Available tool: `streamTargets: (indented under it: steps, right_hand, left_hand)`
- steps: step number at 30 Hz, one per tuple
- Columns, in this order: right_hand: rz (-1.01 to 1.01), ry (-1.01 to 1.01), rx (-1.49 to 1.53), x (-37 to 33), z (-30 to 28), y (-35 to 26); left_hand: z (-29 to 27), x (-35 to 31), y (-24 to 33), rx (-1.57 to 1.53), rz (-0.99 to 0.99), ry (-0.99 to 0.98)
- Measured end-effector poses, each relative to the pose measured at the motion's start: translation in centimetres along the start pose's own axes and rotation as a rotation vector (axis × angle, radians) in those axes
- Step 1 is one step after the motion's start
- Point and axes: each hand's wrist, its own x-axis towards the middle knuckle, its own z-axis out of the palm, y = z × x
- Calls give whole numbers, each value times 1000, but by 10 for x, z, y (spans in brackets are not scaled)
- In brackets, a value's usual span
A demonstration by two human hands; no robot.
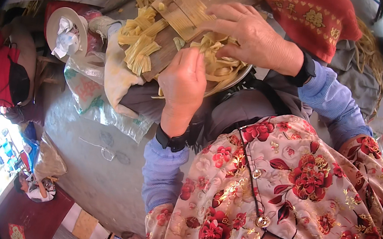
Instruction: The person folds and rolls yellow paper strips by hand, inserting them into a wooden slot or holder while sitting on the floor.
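Note:
A flat woven piece of pale yellow straw-like strips lies on a brown wooden board in front of me. My left hand is closed in a pinch at the board's near right edge; whatever is between its fingertips is hidden. My right hand is curved over the right side of the woven piece, fingers bent and thumb apart from them. Its fingertips reach the piece's right edge. Beneath both hands, loose strips fill a round bowl. Folded yellow strips are heaped left of the woven piece.
A red cloth with gold print lies at the far right of the board. Left stand a white round container with crumpled paper and a clear plastic bag. A red-brown table is at lower left, with a person beside it.

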Motion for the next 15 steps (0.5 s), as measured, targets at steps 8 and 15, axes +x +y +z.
streamTargets:
  steps: [8, 15]
  right_hand:
    - [477, 66, 579, -10, 16, -14]
    - [231, 87, 47, -12, 27, -8]
  left_hand:
    - [9, 1, 10, 29, 129, 60]
    - [18, -10, 17, -204, -98, -106]
